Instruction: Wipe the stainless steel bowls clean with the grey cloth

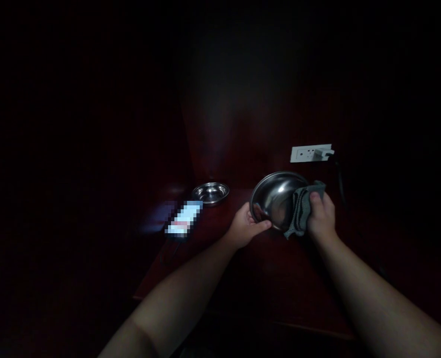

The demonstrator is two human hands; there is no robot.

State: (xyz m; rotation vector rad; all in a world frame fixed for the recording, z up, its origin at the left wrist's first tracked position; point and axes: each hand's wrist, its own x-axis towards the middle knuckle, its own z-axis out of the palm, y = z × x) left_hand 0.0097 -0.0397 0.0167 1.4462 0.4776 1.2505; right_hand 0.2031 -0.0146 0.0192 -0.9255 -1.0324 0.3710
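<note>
A shiny metal bowl (274, 194) is held up, tilted so that its inside faces me. My left hand (248, 226) grips its lower left rim, with the thumb on the near side and the fingers behind. In my right hand (321, 214) is a grey-green cloth (301, 211) with dark stripes. The cloth lies over the bowl's right side, and my right thumb presses on it. The fingers behind the cloth are partly hidden. A second, shallower metal bowl (211, 193) stands upright on the table to the left.
A lit phone (185, 219), its screen blurred out, lies left of my left forearm. On the back wall is a white socket plate (302, 154) with a plug (322, 153) and a dark cable hanging down. The dark red table (272, 278) ends at a near edge; the surroundings are very dark.
</note>
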